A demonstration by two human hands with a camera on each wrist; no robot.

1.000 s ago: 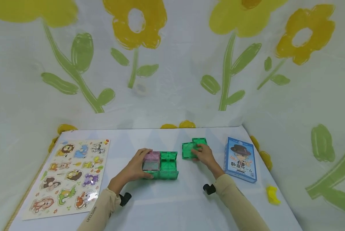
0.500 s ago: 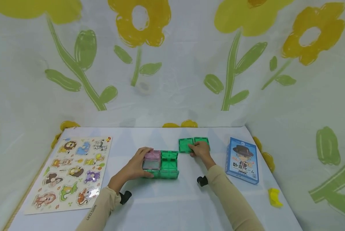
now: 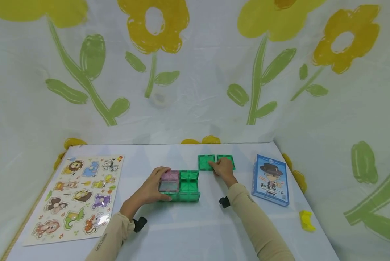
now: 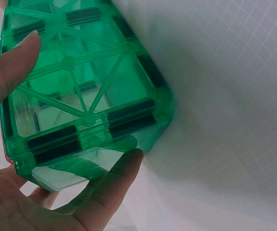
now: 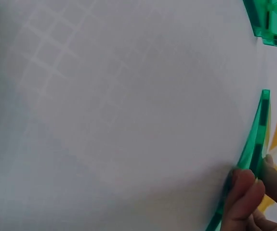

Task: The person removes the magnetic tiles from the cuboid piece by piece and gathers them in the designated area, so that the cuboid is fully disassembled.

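In the head view, the left hand (image 3: 151, 189) grips the left end of a block of see-through tiles (image 3: 188, 186), green with pink and clear squares, below the frame's centre. Up and right of it, the right hand (image 3: 224, 168) pinches a green tile (image 3: 205, 162) at its right side; a second tile (image 3: 231, 158) lies just beside, partly hidden. A puzzle board (image 3: 74, 199) lies lower left, a blue box (image 3: 271, 180) and yellow piece (image 3: 307, 220) lower right.

In the left wrist view, the block fills the upper left, fingers against it.

In the right wrist view, thumb and fingers pinch green plastic at lower right.
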